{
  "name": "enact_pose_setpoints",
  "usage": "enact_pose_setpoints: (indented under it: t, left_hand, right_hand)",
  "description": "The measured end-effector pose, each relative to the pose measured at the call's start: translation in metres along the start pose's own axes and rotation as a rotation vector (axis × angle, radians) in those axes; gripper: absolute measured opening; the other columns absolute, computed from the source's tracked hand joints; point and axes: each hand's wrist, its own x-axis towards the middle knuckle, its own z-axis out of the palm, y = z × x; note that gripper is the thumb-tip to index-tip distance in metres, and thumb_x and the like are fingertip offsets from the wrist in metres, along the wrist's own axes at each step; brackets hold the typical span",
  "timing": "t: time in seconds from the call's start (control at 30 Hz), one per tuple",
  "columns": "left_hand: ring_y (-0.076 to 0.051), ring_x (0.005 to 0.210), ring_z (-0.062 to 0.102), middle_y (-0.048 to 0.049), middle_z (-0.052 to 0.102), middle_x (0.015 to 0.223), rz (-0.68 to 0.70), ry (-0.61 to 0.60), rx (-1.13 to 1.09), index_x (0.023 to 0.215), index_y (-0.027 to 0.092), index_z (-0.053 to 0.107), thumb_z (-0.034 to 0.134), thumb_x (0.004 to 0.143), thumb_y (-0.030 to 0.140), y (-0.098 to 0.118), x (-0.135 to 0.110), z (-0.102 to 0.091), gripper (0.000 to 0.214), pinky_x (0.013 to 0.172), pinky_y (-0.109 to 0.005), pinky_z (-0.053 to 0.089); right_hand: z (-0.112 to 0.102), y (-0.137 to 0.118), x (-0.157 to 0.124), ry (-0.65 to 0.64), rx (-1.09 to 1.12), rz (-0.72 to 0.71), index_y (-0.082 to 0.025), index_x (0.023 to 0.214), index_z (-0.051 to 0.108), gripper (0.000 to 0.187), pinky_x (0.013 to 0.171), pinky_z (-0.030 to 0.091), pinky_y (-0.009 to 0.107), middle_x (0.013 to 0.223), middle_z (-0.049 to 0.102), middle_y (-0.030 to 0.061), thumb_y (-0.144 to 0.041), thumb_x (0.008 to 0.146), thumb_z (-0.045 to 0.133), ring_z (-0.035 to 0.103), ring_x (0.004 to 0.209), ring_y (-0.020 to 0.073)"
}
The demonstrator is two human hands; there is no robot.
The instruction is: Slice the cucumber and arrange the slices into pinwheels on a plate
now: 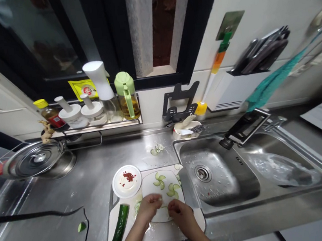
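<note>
Both my hands rest over the near part of a white plate [154, 184] that sits on a white cutting board [115, 221]. Cucumber slices [166, 185] lie in a pattern on the plate. My left hand [149, 207] has its fingers curled and pinched at the plate's near edge. My right hand [180, 213] is curled too, fingertips close to the left hand's. What the fingers pinch is too small to make out. A whole cucumber [118, 231] lies on the board to the left.
A small white dish [126, 181] with red bits stands behind the board. A steel sink [218, 176] with a faucet [246, 127] is to the right. A pot lid [34, 159], condiment bottles [126, 97] and more cucumber slices [157, 149] lie further back.
</note>
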Motion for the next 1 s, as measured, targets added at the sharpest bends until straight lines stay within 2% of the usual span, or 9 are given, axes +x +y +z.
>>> enact_pose_setpoints:
  t: [0.13, 0.37, 0.73, 0.93, 1.0]
  left_hand:
    - [-0.011, 0.067, 0.055, 0.0025, 0.062, 0.068, 0.139, 0.033, 0.241, 0.076, 0.017, 0.067, 0.062, 0.067, 0.016, 0.004, 0.000, -0.002, 0.010, 0.066, -0.022, 0.040]
    - [-0.013, 0.072, 0.055, 0.0015, 0.063, 0.071, 0.264, 0.039, 0.600, 0.072, 0.019, 0.066, 0.054, 0.072, 0.010, 0.009, -0.007, 0.003, 0.015, 0.069, -0.022, 0.036]
    - [-0.015, 0.087, 0.058, -0.0029, 0.064, 0.089, 0.279, 0.089, 0.866, 0.084, 0.020, 0.065, 0.049, 0.084, 0.019, 0.008, -0.006, 0.009, 0.015, 0.075, -0.024, 0.036]
    - [-0.016, 0.092, 0.060, -0.0040, 0.066, 0.097, 0.254, 0.105, 0.864, 0.110, 0.021, 0.059, 0.050, 0.085, 0.019, 0.007, -0.006, 0.009, 0.026, 0.079, -0.024, 0.038]
    - [-0.016, 0.091, 0.060, -0.0039, 0.066, 0.096, 0.247, 0.113, 0.869, 0.111, 0.020, 0.058, 0.050, 0.086, 0.019, 0.007, -0.007, 0.009, 0.027, 0.078, -0.025, 0.038]
  right_hand:
    - [0.000, -0.001, -0.003, -0.013, -0.122, -0.017, -0.022, 0.072, 0.064, 0.019, 0.061, 0.038, 0.025, 0.065, 0.063, -0.0004, -0.017, 0.075, 0.046, 0.058, 0.064, 0.0162]
    - [0.005, -0.009, -0.008, -0.002, -0.396, -0.030, -0.021, 0.079, 0.069, 0.022, 0.071, 0.038, 0.030, 0.074, 0.067, 0.0062, -0.016, 0.083, 0.048, 0.059, 0.080, 0.0225]
    - [0.012, -0.011, -0.007, 0.011, -0.627, -0.109, -0.022, 0.081, 0.068, 0.021, 0.073, 0.034, 0.034, 0.085, 0.069, 0.0047, -0.018, 0.089, 0.049, 0.054, 0.091, 0.0248]
    - [0.013, -0.008, -0.006, 0.012, -0.666, -0.131, -0.023, 0.083, 0.069, 0.020, 0.073, 0.034, 0.034, 0.088, 0.068, 0.0049, -0.019, 0.090, 0.050, 0.053, 0.093, 0.0243]
    - [0.012, -0.008, -0.006, 0.013, -0.673, -0.143, -0.023, 0.083, 0.069, 0.020, 0.073, 0.033, 0.034, 0.089, 0.068, 0.0048, -0.019, 0.090, 0.050, 0.052, 0.094, 0.0242]
